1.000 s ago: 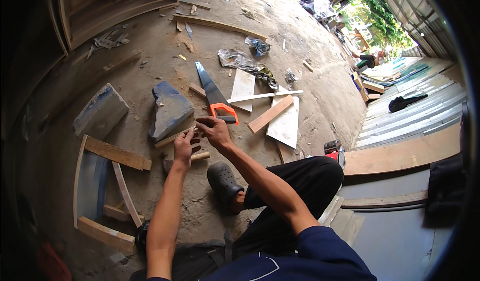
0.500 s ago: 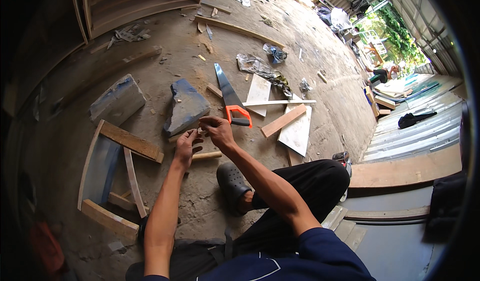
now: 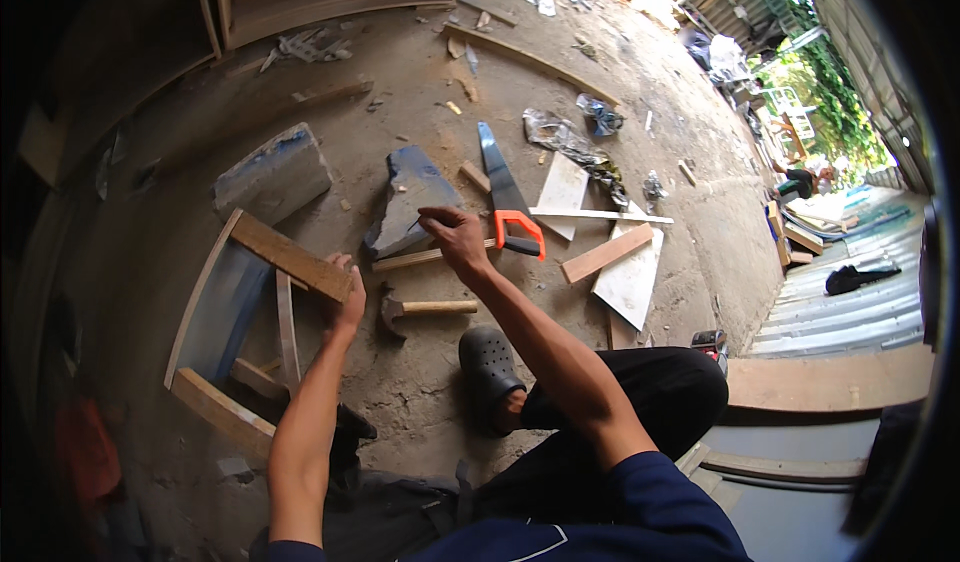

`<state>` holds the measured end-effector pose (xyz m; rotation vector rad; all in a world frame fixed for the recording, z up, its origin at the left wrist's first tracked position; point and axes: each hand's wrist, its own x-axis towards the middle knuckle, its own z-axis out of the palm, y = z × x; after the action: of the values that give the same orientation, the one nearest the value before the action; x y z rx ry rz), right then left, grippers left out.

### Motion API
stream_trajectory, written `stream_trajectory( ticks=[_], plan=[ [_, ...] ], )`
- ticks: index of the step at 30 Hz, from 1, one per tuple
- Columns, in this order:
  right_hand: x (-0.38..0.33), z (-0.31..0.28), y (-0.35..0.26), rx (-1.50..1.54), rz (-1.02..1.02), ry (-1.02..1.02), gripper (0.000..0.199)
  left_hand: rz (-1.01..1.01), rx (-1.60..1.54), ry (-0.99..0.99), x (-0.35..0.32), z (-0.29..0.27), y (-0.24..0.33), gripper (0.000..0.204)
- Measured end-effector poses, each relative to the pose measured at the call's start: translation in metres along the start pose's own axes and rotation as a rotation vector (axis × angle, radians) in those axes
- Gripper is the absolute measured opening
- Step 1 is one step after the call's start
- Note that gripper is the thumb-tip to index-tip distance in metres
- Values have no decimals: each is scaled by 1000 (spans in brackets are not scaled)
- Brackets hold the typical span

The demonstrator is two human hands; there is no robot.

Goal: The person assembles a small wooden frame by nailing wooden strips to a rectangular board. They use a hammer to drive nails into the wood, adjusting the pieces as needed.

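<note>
My left hand (image 3: 346,297) has its fingers round the near end of the upper wooden piece of a small wooden frame (image 3: 290,254) with a bluish panel inside. My right hand (image 3: 456,239) is raised over the floor with thumb and fingers pinched. A small dark thing shows at its fingertips, too small to name. Below it a hammer (image 3: 432,308) with a wooden handle lies on the concrete. Just beyond the right hand are a broken grey-blue block (image 3: 411,198) and a handsaw (image 3: 507,197) with an orange and black handle.
Another concrete block (image 3: 272,174) lies beyond the frame. White board offcuts (image 3: 630,277), a wood strip (image 3: 608,252) and crumpled plastic (image 3: 560,132) are scattered to the right. A wooden cabinet (image 3: 330,2) stands at far left. Another person (image 3: 800,182) is far off at right.
My hands, together before, have parted: the left has moved to the end of the wooden frame, the right stays pinched and raised. The hammer now shows fully. The view has shifted.
</note>
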<state>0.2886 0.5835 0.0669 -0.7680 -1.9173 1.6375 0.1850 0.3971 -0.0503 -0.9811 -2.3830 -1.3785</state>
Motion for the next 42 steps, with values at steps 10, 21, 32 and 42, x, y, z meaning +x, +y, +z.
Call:
stream_trajectory(
  ticks=[10, 21, 32, 42],
  plan=[
    [25, 80, 41, -87, 194, -185, 21, -14, 283, 30, 13, -42, -40, 26],
    [61, 186, 96, -182, -152, -517, 17, -464, 14, 67, -13, -48, -82, 25],
    [79, 206, 119, -231, -464, -715, 19, -280, 512, -76, 18, -60, -62, 19],
    [79, 214, 128, -288, -632, -719, 22, -68, 552, -59, 17, -66, -66, 16]
  ],
)
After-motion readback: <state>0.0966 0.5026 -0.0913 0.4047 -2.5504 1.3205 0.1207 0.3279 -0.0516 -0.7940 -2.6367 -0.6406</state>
